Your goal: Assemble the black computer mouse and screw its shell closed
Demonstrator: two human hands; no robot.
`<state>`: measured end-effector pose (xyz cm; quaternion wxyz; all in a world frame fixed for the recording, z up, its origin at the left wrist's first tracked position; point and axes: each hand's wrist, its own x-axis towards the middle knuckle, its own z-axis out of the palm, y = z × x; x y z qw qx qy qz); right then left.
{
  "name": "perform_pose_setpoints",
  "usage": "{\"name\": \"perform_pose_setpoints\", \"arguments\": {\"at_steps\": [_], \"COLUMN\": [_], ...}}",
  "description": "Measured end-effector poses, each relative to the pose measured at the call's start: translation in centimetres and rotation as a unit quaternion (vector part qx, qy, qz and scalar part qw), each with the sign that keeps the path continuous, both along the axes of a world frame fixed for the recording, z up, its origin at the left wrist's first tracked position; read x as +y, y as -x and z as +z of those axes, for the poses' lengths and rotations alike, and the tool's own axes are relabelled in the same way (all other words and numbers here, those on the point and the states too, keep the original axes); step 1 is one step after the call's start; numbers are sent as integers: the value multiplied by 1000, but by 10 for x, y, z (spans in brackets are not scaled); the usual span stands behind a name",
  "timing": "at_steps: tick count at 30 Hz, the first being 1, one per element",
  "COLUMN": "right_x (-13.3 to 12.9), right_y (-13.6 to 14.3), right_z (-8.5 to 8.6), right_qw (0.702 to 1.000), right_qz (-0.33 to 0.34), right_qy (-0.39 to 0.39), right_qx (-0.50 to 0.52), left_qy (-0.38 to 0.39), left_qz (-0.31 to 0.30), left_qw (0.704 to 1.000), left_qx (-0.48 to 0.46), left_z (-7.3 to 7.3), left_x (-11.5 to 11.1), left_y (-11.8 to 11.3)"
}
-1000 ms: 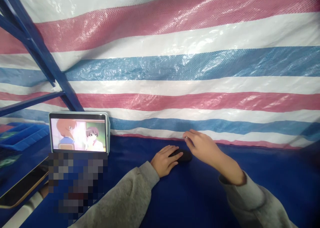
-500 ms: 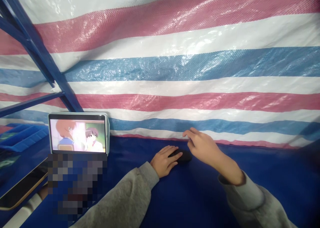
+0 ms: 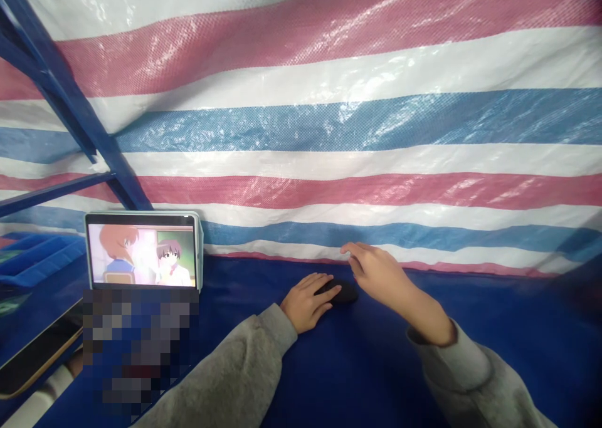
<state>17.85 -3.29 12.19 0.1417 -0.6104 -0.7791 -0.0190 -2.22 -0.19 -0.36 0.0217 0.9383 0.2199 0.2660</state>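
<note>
Near the back edge of the blue tabletop (image 3: 348, 371), a dark, rounded object shaped like a computer mouse (image 3: 347, 291) lies flat. My left hand (image 3: 308, 301) is on its left end, fingers over the top and far side, thumb towards me. My right hand (image 3: 374, 271) hovers just right of and above it, knuckles up. Its bent forefinger points left with a gap below it. Nothing shows between these fingers; the others are tucked out of sight. Grey sleeves cover both forearms.
A tablet (image 3: 143, 252) playing a cartoon stands at left, above a pixelated patch. A phone (image 3: 40, 349) lies beside another person's arm (image 3: 47, 390). Farther back are a blue bin (image 3: 49, 259) and a blue metal frame (image 3: 70, 96). A striped sheet (image 3: 329, 127) hangs behind.
The whole view has shifted slightly, so most things sit a little farther left. Both hands keep nearly the same pose around the dark object.
</note>
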Motion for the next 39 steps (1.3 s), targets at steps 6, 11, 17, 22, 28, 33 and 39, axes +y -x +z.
{"name": "perform_pose_setpoints", "arguments": {"at_steps": [6, 11, 17, 22, 28, 33, 39], "right_x": [1, 0, 0, 1, 0, 1, 1], "right_y": [-2, -3, -2, -2, -1, -2, -1], "right_z": [-2, -1, -1, -3, -2, -1, -2], "right_qw": [1000, 1000, 999, 999, 999, 1000, 999], "right_qz": [-4, 0, -12, -13, -8, -13, -33], "right_qy": [-10, -20, -23, -14, -17, -19, -26], "right_qx": [-2, -14, -21, -27, -26, -9, -17], "left_qy": [-6, -11, -17, -20, -22, -13, -8], "left_qz": [8, 15, 13, 7, 7, 9, 6], "left_qw": [1000, 1000, 999, 999, 1000, 1000, 1000], "left_qx": [11, 23, 28, 26, 19, 22, 24], "left_z": [1, 1, 2, 2, -1, -1, 3], "left_x": [-1, -1, -2, -2, 0, -1, -2], "left_y": [-1, -2, -2, -2, -2, -2, -2]}}
